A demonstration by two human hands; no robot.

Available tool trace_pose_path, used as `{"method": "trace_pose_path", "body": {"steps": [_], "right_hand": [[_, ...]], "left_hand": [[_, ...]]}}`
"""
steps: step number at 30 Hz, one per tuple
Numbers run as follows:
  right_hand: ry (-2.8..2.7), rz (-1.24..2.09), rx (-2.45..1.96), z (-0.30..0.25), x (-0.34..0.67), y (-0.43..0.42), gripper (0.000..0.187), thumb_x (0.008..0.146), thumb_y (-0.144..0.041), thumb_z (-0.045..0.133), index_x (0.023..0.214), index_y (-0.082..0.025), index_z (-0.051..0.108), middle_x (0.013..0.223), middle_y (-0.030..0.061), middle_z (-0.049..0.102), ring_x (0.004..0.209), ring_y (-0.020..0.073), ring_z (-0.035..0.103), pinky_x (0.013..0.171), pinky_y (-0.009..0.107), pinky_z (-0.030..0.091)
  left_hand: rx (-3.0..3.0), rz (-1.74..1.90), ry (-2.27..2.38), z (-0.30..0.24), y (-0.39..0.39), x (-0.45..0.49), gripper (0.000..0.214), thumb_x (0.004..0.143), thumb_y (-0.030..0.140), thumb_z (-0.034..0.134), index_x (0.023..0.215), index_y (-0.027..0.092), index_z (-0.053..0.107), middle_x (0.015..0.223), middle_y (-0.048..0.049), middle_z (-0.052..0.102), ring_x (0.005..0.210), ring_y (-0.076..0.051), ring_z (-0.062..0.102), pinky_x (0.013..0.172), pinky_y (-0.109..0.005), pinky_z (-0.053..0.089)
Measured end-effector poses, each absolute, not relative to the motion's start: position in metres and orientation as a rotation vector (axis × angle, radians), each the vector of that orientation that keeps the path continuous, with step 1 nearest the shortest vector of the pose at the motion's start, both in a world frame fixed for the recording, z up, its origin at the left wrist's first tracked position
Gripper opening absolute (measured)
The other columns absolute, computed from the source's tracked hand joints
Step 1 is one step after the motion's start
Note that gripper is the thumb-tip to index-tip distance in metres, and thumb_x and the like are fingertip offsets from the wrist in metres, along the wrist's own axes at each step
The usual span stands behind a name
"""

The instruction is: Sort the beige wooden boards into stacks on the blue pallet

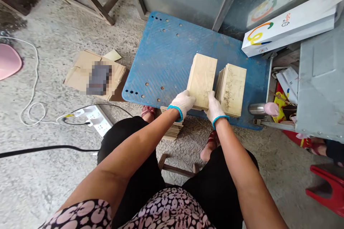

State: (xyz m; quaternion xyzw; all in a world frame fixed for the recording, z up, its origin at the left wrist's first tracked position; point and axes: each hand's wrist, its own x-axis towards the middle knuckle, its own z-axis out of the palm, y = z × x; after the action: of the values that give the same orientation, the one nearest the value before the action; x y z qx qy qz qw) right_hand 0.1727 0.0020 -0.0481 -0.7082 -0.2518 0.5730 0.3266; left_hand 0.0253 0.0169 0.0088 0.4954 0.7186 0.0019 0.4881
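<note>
Cream, dirt-streaked rectangular tiles form a left tile stack (201, 80) and a right tile stack (231, 89) on a blue perforated pallet (161, 61), long axes pointing away from the person. A gloved left hand (182, 104) grips the left stack's near end; a gloved right hand (215, 109) presses closed fingers against the right stack's near end.

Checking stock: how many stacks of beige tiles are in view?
3: one stack between the left hand and right hand on the blue pallet, one beside it, one below the pallet's edge. Others may be hidden.
</note>
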Motion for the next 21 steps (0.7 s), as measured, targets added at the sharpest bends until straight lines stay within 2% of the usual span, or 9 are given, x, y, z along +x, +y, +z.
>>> {"method": "trace_pose_path", "body": {"steps": [5,9,14,17,21], "right_hand": [[-0.533,1.588,-1.849,-0.036,0.167,0.001,0.059,0.094,-0.066,0.031,0.121,-0.023,0.062,0.119,0.0077,0.068,0.121,0.0218,0.059,0.098,0.043,0.049],[-0.521,1.619,-1.821,-0.038,0.170,0.001,0.064,0.093,-0.068,0.026,0.127,-0.024,0.059,0.133,0.0065,0.062,0.122,0.0217,0.059,0.099,0.046,0.048],[-0.432,1.625,-1.820,-0.036,0.171,0.003,0.068,0.086,-0.075,0.033,0.131,-0.029,0.055,0.143,0.0033,0.056,0.122,0.0208,0.059,0.101,0.043,0.049],[-0.533,1.612,-1.882,-0.034,0.173,0.005,0.075,0.086,-0.077,0.026,0.137,-0.028,0.050,0.143,0.0049,0.055,0.119,0.0209,0.062,0.098,0.042,0.052],[-0.821,1.566,-1.966,-0.035,0.178,0.003,0.083,0.089,-0.075,0.008,0.144,-0.023,0.043,0.135,0.0089,0.062,0.115,0.0204,0.065,0.095,0.041,0.053]], "left_hand": [[1.185,0.011,1.741,0.007,0.018,0.024,0.028,0.084,0.033,0.054,0.106,0.019,0.065,0.098,-0.0086,0.068,0.091,-0.023,0.064,0.074,-0.028,0.044],[1.174,0.022,1.742,0.006,0.017,0.024,0.029,0.082,0.032,0.054,0.106,0.020,0.066,0.098,-0.0084,0.069,0.093,-0.024,0.064,0.075,-0.029,0.045],[1.182,0.005,1.750,0.010,0.015,0.024,0.029,0.079,0.034,0.058,0.105,0.023,0.065,0.105,-0.0093,0.070,0.097,-0.026,0.065,0.076,-0.029,0.047],[1.198,0.005,1.734,0.009,0.014,0.024,0.030,0.078,0.034,0.057,0.104,0.023,0.065,0.104,-0.0095,0.070,0.096,-0.026,0.065,0.075,-0.030,0.047],[1.213,0.011,1.726,0.010,0.013,0.025,0.031,0.077,0.036,0.057,0.103,0.022,0.065,0.101,-0.0101,0.069,0.093,-0.027,0.065,0.072,-0.032,0.046]]}}
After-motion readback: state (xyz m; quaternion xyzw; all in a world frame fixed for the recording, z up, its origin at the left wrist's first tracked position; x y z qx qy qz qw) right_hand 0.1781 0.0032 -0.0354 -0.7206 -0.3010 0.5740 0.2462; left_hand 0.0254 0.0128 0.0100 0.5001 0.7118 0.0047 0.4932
